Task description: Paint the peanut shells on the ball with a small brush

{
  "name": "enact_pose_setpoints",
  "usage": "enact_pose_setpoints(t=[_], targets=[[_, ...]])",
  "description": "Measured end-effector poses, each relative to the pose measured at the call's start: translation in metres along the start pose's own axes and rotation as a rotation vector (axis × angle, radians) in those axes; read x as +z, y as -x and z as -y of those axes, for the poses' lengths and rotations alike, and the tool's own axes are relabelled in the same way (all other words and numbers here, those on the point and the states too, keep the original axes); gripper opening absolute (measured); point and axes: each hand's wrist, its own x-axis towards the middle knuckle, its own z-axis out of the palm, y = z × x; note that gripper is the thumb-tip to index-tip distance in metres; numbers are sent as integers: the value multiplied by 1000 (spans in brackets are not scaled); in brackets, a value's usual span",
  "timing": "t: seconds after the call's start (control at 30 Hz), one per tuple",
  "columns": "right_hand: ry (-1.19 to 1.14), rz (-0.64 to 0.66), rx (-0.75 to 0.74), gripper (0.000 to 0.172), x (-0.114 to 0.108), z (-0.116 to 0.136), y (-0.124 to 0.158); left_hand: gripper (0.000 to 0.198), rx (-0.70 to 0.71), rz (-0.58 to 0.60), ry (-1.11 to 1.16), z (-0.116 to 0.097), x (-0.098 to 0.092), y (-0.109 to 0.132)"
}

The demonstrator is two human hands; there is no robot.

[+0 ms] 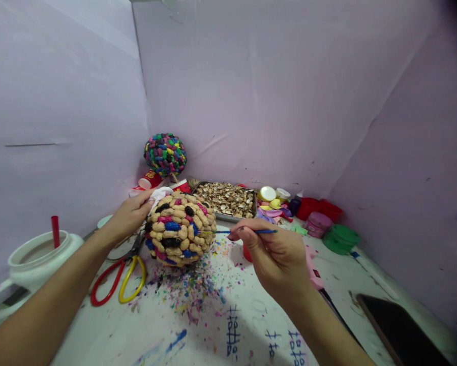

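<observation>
A ball covered in peanuts point(182, 229) sits in front of me, mostly natural tan with some shells painted blue, black and pink. My left hand point(131, 216) is closed on a crumpled white tissue point(161, 193) at the ball's upper left side; its fingertips are partly hidden. Between the thumb and fingers of my right hand point(277, 256) is a thin blue paintbrush point(265, 231). The brush tip meets the ball's right side, next to a blue-painted peanut. Paint smudges show on the right fingertips.
Scissors point(127, 274) and a white teapot-shaped container point(41, 262) with a red tube stand left. Behind are a multicoloured ball point(165, 155) and a tray of shells point(228, 199). Paint pots point(340, 238), a pink glue gun point(312, 267) and a phone point(399, 330) lie right. Paint specks dot the tabletop point(209, 315).
</observation>
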Motion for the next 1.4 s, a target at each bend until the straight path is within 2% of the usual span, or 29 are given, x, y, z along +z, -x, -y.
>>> enact_pose_setpoints(t=[0.2,0.43,0.87,1.13,1.4], targets=[[15,12,6,21,0,-1,0,65,-6,13,0,-2,-1,1],[-28,-23,-3,17,3,-3,1,63,-4,11,-9,0,0,1],[-81,-103,151,19,6,-13,5,63,7,24,29,1,-1,0],[-1,-61,99,22,5,-11,4,62,-5,20,33,4,1,0],[-44,-65,96,21,4,-8,4,61,-2,17,31,2,0,0]])
